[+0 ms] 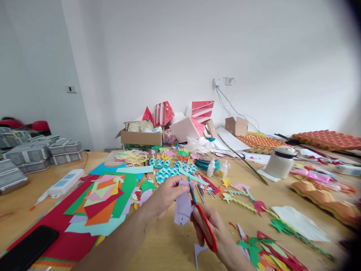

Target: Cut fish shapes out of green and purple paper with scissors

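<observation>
Between thumb and fingers, my left hand [169,195] pinches a piece of purple paper [183,207] with a fish drawn on it in dark lines. My right hand [210,224] is wrapped round the red handles of a pair of scissors [209,229]. The scissor blades lie at the paper's upper right edge; whether they are parted is hard to make out. A purple paper offcut [199,251] rests on the table below my right hand. Left of my left hand lie cut-out paper fish [147,194] in purple and green.
Coloured paper sheets [104,197] and a black phone [29,246] lie at left. Glue bottles [211,168] stand beyond my hands. Paper scraps [262,250] are heaped at lower right, near braided strings [242,205]. A lidded white mug [280,162] stands farther right. A cardboard box [141,138] is behind.
</observation>
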### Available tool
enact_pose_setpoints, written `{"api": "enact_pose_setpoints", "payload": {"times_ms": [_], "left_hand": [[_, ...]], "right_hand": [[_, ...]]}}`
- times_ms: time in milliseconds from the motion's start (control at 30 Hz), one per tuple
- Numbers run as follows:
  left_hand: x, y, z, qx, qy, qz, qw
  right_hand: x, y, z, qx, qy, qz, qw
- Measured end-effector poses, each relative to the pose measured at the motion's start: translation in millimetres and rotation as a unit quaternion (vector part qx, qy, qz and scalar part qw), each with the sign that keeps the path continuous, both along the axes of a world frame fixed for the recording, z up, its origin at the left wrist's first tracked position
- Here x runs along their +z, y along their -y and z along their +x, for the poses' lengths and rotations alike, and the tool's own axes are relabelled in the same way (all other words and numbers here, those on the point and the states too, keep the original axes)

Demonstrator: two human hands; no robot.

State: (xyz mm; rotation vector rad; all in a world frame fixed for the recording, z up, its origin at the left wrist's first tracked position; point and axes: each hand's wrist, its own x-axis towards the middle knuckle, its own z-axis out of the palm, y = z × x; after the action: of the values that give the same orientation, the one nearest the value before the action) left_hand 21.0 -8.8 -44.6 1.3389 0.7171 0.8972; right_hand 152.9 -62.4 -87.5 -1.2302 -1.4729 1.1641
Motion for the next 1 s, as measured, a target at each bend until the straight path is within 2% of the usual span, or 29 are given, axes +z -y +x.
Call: {"api": "enact_pose_setpoints", "payload": {"times_ms": [233,400,733,1000], "left_hand": [[4.2,2,0,-0.002,0.017,0.007,1.0],[1.8,2,1,-0.002,0.023,0.004,1.0],[-2.5,2,3,0.007,0.01,0.01,1.0],[-2.2,2,3,0.003,0.01,0.015,1.0]], "right_hand": [[-0.5,0,0,-0.004,0.005,-0.007,1.0],[-0.8,1,1,0.009,0.002,0.004,1.0],[-15.7,-2,6,0.025,-0.013,0.026,0.999],[-0.8,0,1,0.004,0.006,0.012,1.0]]}}
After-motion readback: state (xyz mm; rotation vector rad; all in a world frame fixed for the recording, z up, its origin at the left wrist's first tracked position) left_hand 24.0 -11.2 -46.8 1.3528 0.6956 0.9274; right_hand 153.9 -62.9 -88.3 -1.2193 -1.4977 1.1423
